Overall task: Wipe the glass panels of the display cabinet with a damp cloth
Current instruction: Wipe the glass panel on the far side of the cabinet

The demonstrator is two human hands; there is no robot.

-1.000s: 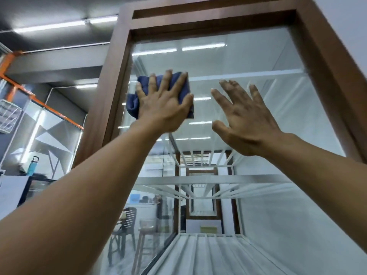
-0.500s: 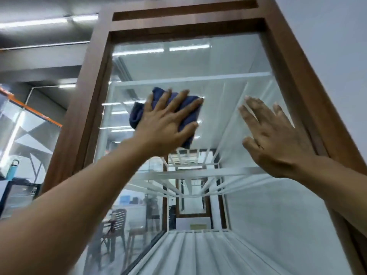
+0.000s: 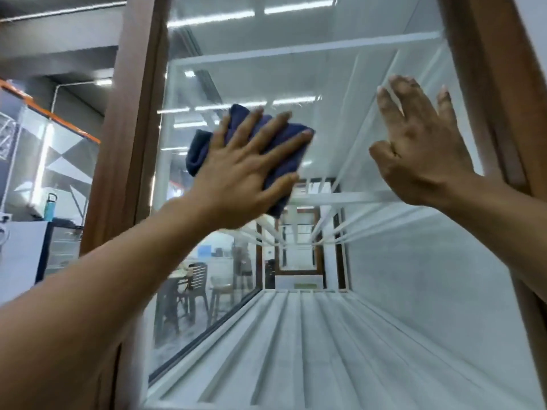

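Left grip [image 3: 245, 176], fingers spread, presses blue cloth [image 3: 204, 146] against glass panel [image 3: 325, 84]; right grip [image 3: 423, 155] spread too.

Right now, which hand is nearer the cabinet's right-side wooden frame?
Right. The right hand is spread against the glass panel just beside the wooden frame. The left hand presses the blue cloth nearer the panel's middle, farther from that frame.

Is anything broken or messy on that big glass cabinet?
Nothing stands out. The glass panel shows no crack or spill; the bright streaks look like reflected ceiling lights. The left hand presses the blue cloth flat on it, and the right hand rests flat near the wooden frame.
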